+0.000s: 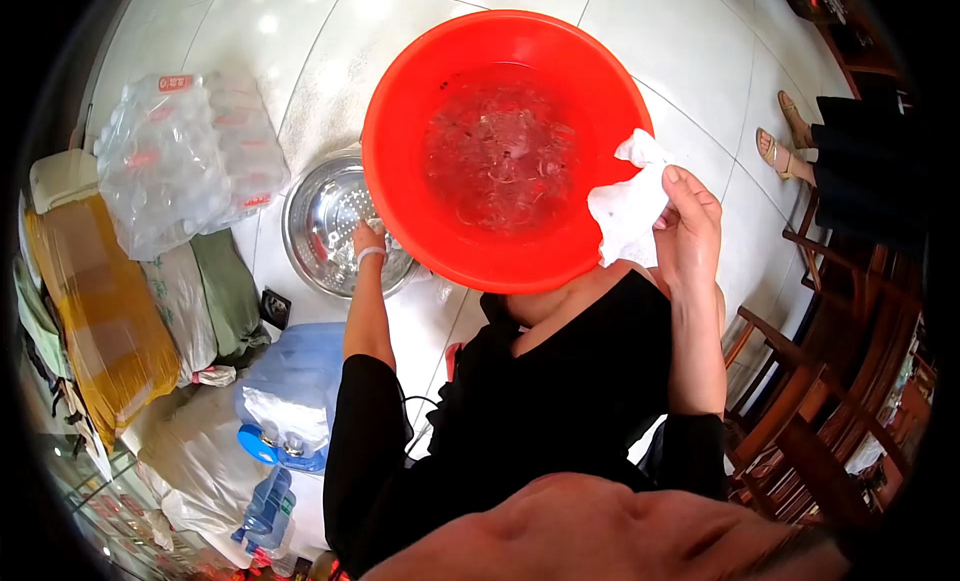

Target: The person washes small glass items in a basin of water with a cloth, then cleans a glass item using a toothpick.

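A large red plastic basin (400, 101) stands in front of me, with rippled water (500, 151) and small dark specks inside. My right hand (690, 231) pinches a limp white tissue (632, 209) over the basin's right rim. To the left, a shiny steel colander (315, 246) with small holes sits partly behind the red basin. My left hand (370, 237), with a pale band at the wrist, reaches down into that colander. Its fingertips are too small and covered to show whether they grip anything.
Shrink-wrapped bottles (190, 161), a taped carton (100, 311) and sacks (225, 291) line the left side. A blue water jug (300, 366) lies near my left arm. Wooden chairs (800, 411) stand at right. Another person's sandalled foot (775, 153) shows at far right.
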The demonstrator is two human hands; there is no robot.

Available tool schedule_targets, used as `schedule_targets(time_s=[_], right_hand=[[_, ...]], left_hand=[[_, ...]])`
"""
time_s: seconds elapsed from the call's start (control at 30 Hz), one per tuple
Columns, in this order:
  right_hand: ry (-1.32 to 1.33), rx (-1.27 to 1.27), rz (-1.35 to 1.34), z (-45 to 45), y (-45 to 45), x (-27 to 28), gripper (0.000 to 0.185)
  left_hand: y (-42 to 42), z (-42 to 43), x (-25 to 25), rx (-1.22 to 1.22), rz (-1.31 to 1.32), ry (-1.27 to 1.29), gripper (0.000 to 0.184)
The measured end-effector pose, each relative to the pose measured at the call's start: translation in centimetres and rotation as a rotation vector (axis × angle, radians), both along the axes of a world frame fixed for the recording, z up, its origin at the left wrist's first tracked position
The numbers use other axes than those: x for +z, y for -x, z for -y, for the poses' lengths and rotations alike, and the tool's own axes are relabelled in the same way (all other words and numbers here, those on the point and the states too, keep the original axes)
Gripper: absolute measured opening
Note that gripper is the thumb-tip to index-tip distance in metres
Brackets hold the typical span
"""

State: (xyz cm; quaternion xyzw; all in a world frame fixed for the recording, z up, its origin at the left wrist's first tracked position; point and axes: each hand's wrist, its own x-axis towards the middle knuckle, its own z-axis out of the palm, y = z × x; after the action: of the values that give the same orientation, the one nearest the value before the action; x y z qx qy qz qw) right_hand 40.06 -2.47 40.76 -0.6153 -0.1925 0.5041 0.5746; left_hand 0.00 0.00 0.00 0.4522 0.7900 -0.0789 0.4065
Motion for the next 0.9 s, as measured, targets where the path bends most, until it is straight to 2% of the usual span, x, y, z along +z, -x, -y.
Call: schedule_targets(time_s=[0.1, 0.17, 0.2, 0.23, 0.3, 0.37, 0.4, 0.47, 0.5, 0.57, 0.67, 0.73, 0.83, 0.9], right_hand=[[-0.02, -0.037, -0.015, -0.1, -0.5, 0.2, 0.021], [-0.041, -0.032, -0.057, 0.0, -0.6, -0.1, 0.022], [-0.041, -0.043, -0.053, 0.0, -0.5, 0.3, 0.022], [-0.048, -0.054, -0.059, -0.1, -0.5, 0.4, 0.022], [-0.041, -0.076, -0.039, 0.1, -0.7, 0.7, 0.022], [-0.086, -0.074, -0.068, -0.1, -0.8, 0.8, 0.021], [-0.102, -0.08, -0.085, -0.1, -0.9, 0.3, 0.021], [-0.124, -0.092, -0.114, 0.0, -0.8, 0.1, 0.021], [-0.15, -0.093, -0.128, 0.0, -0.6, 0.3, 0.02], [-0.191, -0.089, -0.149, -0.1, -0.8, 0.3, 0.019], [-0.221, -0.113, -0.194, -0.1, -1.1, 0.0, 0.019], [-0.23, -0.16, -0.22, 0.1, -0.9, 0.5, 0.019], [-0.28, -0.128, -0.275, 0.3, -1.3, 0.3, 0.019], [-0.272, -0.157, -0.308, 0.4, -1.5, 0.9, 0.019]], left_hand=[[-0.4, 0.1, -0.1, -0.065, 0.035, -0.139, 0.064], [-0.1, 1.1, 1.3, -0.085, -0.164, -0.485, 0.06], [-0.8, 0.9, 3.1, -0.006, -0.162, -0.62, 0.048], [-0.5, 0.2, 5.1, -0.018, -0.165, -0.627, 0.048], [-0.2, -0.3, 9.5, 0.053, 0.043, -1.017, 0.03], [-1.3, -2.2, 15.4, 0.246, 0.385, -1.237, 0.016], [-2.2, -2.5, 18.6, 0.231, 0.386, -1.233, 0.016], [-4.7, -2.8, 24.9, 0.211, 0.517, -1.43, 0.014], [-6.2, -2.8, 27.5, 0.2, 0.514, -1.435, 0.014], [-9.4, -2.7, 31.3, -0.178, 0.566, -1.274, 0.015], [-15.0, -2.9, 32.5, -0.706, 0.478, -0.999, 0.021], [-19.2, -2.8, 31.1, -1.104, 0.354, -0.731, 0.022], [-25.4, -2.0, 26.1, -1.72, 0.074, -0.039, 0.024], [-27.1, 0.1, 20.6, -1.794, -0.018, -0.147, 0.024]])
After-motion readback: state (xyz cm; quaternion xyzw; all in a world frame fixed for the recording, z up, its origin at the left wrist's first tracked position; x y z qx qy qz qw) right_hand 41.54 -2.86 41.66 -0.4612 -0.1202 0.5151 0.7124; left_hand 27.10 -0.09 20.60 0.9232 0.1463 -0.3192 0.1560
